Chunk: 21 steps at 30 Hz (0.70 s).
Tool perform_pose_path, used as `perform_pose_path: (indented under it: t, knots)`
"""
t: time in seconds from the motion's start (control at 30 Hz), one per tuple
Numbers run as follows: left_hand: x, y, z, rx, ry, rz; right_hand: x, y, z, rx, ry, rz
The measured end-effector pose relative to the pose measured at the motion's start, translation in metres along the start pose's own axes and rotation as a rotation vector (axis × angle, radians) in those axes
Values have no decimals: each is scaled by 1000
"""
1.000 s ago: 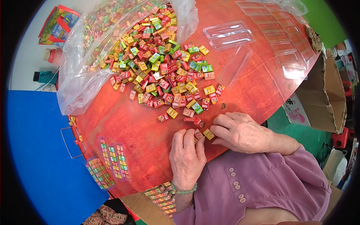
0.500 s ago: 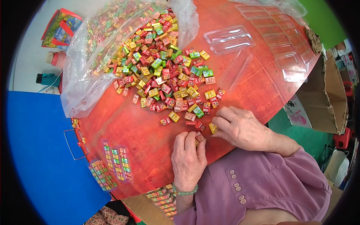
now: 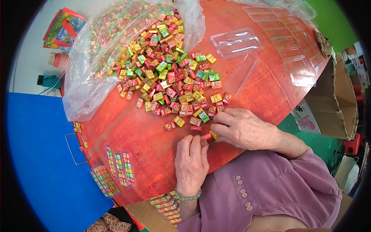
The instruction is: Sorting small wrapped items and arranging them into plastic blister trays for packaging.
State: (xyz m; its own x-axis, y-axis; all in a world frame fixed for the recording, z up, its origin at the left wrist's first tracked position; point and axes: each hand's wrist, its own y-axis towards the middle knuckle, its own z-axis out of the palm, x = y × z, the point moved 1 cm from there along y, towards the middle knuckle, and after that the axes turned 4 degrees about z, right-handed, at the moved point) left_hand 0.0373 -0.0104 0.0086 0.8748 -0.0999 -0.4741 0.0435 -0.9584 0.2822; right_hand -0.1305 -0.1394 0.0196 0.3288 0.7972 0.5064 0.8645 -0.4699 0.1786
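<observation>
My left hand (image 3: 192, 164) rests at the near edge of the red table, its thumb and fingers closed on a small red box (image 3: 203, 142). My right hand (image 3: 243, 129) is pinched beside it, with a small yellow box (image 3: 213, 134) at its fingertips. Between the two hands a further red box (image 3: 208, 137) shows, partly blurred; which hand bears it I cannot tell. Just beyond the fingers lies a lone red box (image 3: 196, 128). Past that spreads a large pile of little red, yellow and green boxes (image 3: 170, 77), spilling from a clear plastic bag (image 3: 87, 96).
Clear plastic trays (image 3: 237, 41) lie at the far right of the red table (image 3: 150, 154). Flat packs of boxes in rows (image 3: 120, 164) sit at the left edge. A cardboard carton (image 3: 336, 100) stands at right, a blue panel (image 3: 50, 154) at left.
My right hand has moved left with the yellow box, close to my left hand. A red box that lay between them is now up at the fingers. My left hand shifted slightly left.
</observation>
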Motion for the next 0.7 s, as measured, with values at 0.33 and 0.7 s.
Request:
perform_pose_path:
  t: [0.33, 0.7]
  knots:
    - [-12, -24, -21, 148, -204, -124, 6, -17, -5, 181, 104, -8]
    - [-30, -43, -15, 102, -161, -153, 2, -21, -8, 190, 88, -62]
